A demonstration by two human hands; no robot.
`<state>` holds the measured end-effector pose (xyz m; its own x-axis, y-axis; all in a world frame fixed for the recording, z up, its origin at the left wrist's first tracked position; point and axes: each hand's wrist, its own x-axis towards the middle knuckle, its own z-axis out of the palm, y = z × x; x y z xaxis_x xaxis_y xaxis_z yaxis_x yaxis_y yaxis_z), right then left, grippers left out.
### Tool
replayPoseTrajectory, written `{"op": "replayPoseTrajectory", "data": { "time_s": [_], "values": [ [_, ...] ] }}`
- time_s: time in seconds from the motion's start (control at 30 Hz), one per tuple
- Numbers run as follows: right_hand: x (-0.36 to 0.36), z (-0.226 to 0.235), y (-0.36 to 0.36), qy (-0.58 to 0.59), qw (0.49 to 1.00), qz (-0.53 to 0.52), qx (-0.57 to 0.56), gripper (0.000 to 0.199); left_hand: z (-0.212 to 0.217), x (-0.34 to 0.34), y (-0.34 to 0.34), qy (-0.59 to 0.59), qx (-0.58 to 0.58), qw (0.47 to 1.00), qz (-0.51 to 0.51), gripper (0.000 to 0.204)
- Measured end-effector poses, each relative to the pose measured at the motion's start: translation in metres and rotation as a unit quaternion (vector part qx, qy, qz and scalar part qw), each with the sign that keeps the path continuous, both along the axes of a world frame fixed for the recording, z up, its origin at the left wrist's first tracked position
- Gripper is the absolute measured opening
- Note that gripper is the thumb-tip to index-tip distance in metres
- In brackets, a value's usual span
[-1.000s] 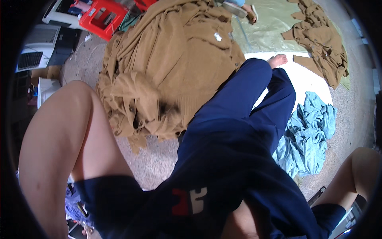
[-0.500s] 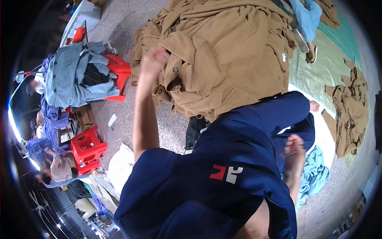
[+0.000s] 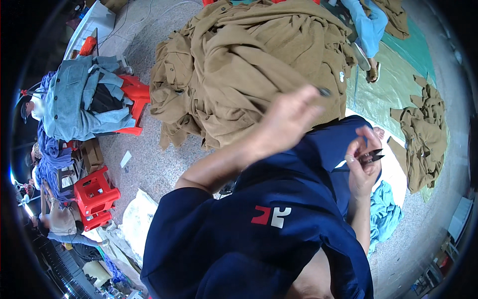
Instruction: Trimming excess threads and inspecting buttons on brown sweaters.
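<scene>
Knitwear in plain brown, soft and buttoned, is lying in a deep heap ahead of the person, its near side coming close to the dark blue trousers. The bare left hand is hovering at that near side, its fingertips beside a dark round button; motion blur is hiding whether its grip is closing on the cloth, so that cannot be told. The bare right hand is gripping small black pointed snips above the trousers, apart from the heap, and their forked tips are pointing rightward. A crumpled blue-green garment is lying beside the right forearm.

For good handling, the left hand should be spreading the knit flat and steadying it before any blade is coming near, with the button staying clear. The right hand should be keeping the points turned from cloth and leg meanwhile, since loose loops are probably snagging easily.
</scene>
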<state>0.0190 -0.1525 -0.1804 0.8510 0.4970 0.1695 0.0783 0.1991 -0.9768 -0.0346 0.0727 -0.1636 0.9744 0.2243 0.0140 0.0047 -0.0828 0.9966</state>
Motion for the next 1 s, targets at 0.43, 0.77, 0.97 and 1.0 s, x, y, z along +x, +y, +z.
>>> {"op": "replayPoseTrajectory", "data": {
  "time_s": [0.43,0.77,0.97,1.0],
  "values": [
    [0.035,-0.016,-0.078,0.134,0.976,-0.062,0.159,0.023,0.011,0.015,-0.006,-0.286,0.213,0.934,-0.012,0.032],
    [0.041,-0.073,-0.133,0.328,0.933,-0.129,-0.079,0.031,-0.242,-0.084,0.175,0.149,0.114,0.820,0.541,0.024],
    [0.046,-0.054,-0.128,0.314,0.931,-0.127,-0.132,0.028,-0.399,-0.187,0.209,0.563,0.029,0.664,0.491,0.037],
    [0.046,-0.049,-0.139,0.305,0.932,-0.131,-0.143,0.028,-0.413,-0.196,0.210,0.571,0.000,0.631,0.525,0.039]
  ]
}}
